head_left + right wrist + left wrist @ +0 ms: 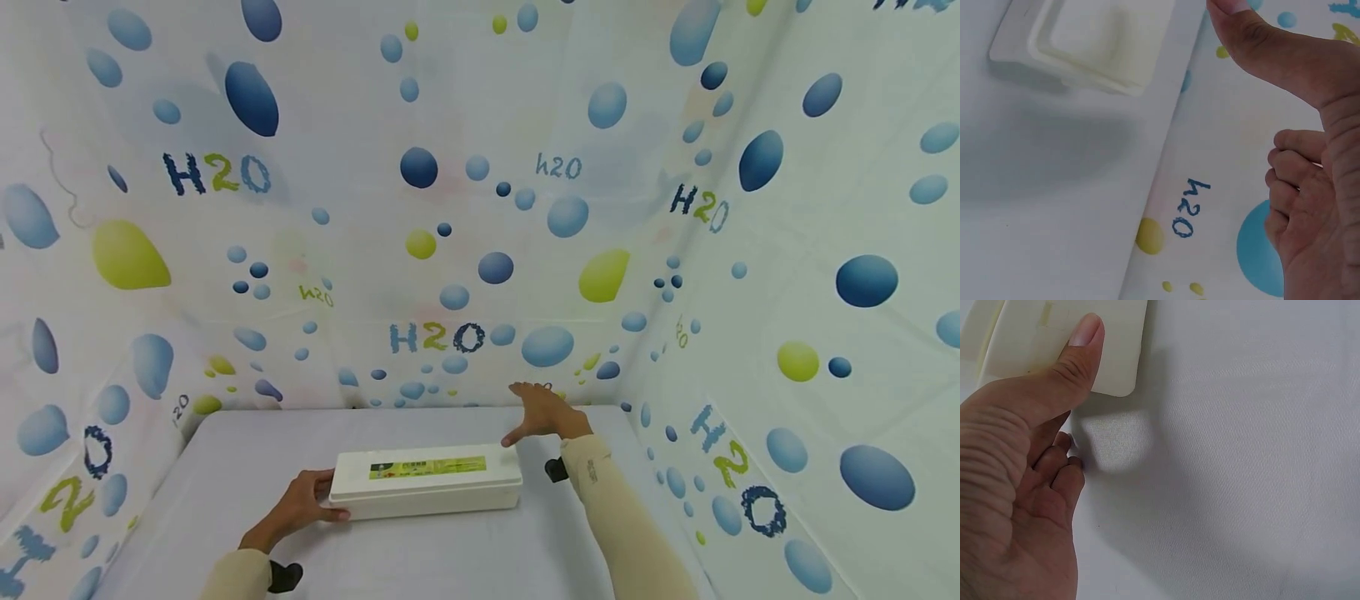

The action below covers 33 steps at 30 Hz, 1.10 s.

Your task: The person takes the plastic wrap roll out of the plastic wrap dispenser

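A long white lidded plastic box (pixel 427 502) with a yellow-green label (pixel 427 468) on its lid lies lengthwise on the table. My left hand (pixel 302 502) grips its left end. In the left wrist view, the thumb of that hand (pixel 1035 425) lies along the box's side (pixel 1119 362), with the other fingers bent and partly hidden. Above the far right corner of the box is my right hand (pixel 543 414), its fingers stretched out and its thumb close to the lid. The right wrist view shows a gap between the box end (pixel 1104 44) and the right hand (pixel 1319 212).
A white cloth covers the table (pixel 420 567). Behind it hangs a white curtain (pixel 360 275) printed with blue and green drops, and another curtain panel (pixel 810 208) runs along the right. Dark wrist devices (pixel 285 576) sit at both sleeves.
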Motion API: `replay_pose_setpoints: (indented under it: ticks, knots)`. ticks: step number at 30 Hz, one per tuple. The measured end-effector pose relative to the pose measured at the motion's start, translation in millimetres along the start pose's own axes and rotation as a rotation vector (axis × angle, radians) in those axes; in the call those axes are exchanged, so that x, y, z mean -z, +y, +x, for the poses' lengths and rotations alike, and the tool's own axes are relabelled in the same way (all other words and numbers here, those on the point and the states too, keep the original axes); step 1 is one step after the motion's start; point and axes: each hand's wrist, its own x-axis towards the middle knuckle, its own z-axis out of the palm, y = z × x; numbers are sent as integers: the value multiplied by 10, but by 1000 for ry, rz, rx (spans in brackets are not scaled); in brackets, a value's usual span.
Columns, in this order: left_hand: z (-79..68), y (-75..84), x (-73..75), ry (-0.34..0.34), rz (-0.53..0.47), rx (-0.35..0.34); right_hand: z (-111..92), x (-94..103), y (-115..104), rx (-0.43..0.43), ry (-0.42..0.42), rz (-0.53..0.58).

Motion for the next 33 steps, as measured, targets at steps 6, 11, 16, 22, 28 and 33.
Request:
replay_pose_setpoints:
  ticks: [6,11,16,22,28,33]
  knots:
    - [28,-13,-12,-8,-12,-27,-14,-164,-16,36,-43,-19]
    - [15,8,-43,-13,-32,-19,-24,-284,-8,28,-69,-37]
    - [-11,-17,-55,-5,-32,5,-5,-357,-25,40,-91,-47]
    - [-8,-40,-46,-16,-38,4,1,-469,-55,47,-144,-63]
    - [9,-41,-23,-24,-29,-12,-22,-580,-102,92,-162,-44]
    - [22,-34,-17,-19,-28,-8,-63,-636,-148,80,-164,-46]
